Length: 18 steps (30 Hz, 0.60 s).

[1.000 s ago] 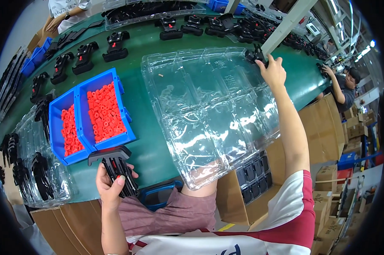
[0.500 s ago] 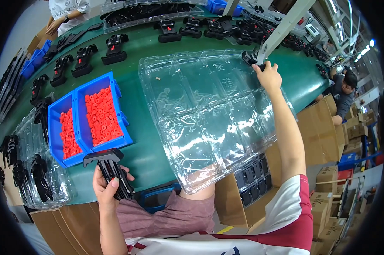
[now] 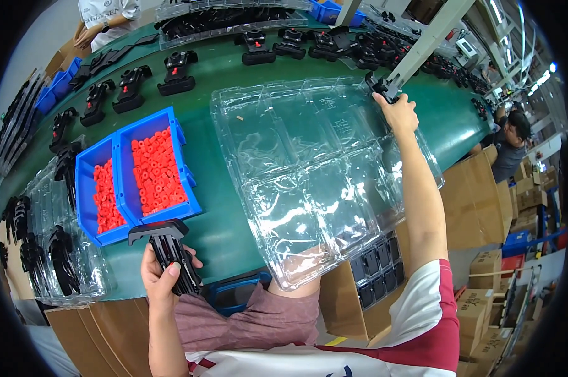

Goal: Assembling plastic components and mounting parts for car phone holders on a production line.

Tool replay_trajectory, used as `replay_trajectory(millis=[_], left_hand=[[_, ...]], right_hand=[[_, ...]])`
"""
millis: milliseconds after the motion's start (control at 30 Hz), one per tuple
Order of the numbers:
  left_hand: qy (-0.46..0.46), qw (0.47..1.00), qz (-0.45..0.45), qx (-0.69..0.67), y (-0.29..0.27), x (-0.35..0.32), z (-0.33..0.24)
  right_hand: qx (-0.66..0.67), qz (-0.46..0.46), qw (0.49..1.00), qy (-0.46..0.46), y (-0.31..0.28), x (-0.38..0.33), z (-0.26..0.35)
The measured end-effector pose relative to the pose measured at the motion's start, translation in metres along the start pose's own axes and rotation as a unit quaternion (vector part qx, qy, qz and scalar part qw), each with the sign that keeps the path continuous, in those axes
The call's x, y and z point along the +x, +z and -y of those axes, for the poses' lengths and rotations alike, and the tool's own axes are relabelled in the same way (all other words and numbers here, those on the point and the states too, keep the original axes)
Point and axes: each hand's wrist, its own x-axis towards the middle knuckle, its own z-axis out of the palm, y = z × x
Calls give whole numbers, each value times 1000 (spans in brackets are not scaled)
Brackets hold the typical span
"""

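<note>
My left hand (image 3: 161, 276) is closed round a black plastic bracket-like part (image 3: 169, 251) with a wide curved top piece, held upright at the near edge of the table. My right arm reaches across a clear plastic blister tray (image 3: 296, 176) with moulded compartments. At the tray's far right corner, my right hand (image 3: 398, 114) has its fingers closed on another black part (image 3: 382, 87), mostly beyond the fingertips, beside a slanted metal post. Just beyond my left hand stands a blue two-compartment bin (image 3: 125, 217) of small red rings (image 3: 155, 166).
Several black assemblies with red bits (image 3: 177, 72) line the far side of the green table (image 3: 215, 232). A loaded clear tray (image 3: 89, 264) lies at the left. An open carton (image 3: 340, 301) of black parts stands below the table edge. People are at far left and right.
The black part in my right hand has tilted and shows more of its length. My left hand keeps its hold on its part. The whole view has shifted slightly.
</note>
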Motion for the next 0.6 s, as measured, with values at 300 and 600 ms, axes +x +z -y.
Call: replay_trajectory(millis=[300, 600], left_hand=[[-1, 1000, 7, -8, -1, 0, -2], [-3, 999, 27, -19, -4, 2, -1]], right_hand=[[19, 8, 999, 32, 1, 0, 2], [280, -231, 930, 51, -4, 14, -28]])
